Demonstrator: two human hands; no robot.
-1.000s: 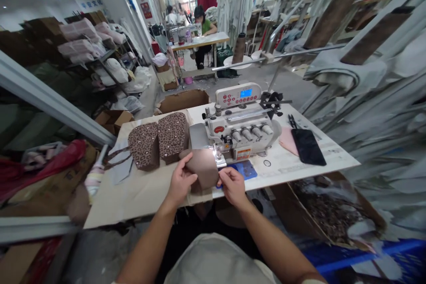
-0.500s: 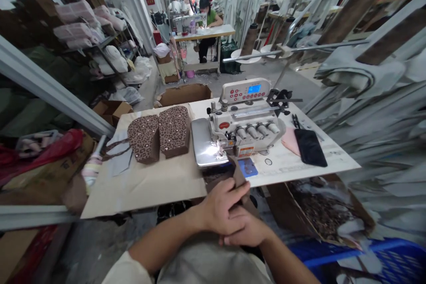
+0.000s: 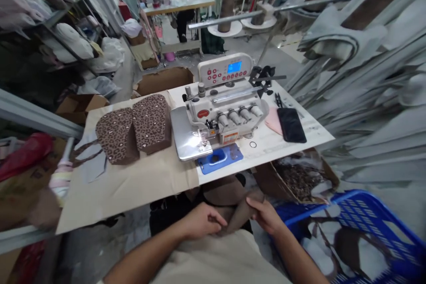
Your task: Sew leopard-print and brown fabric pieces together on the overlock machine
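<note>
Below the table's front edge, both my hands hold a brown fabric piece over my lap. My left hand pinches its left side with curled fingers. My right hand grips its right upper edge. On the table above stands a white overlock sewing machine with a lit needle area and a blue mat in front of it. Two stacks of leopard-print fabric pieces stand to the machine's left.
A black phone lies on a pink piece right of the machine. A cardboard box of leopard scraps sits under the table's right end, with a blue plastic basket beside it. Another person sews at a far table.
The fabric piece has come off the machine's plate and down to my lap with both hands. The camera has tilted downward, and the blue basket has come into view.
</note>
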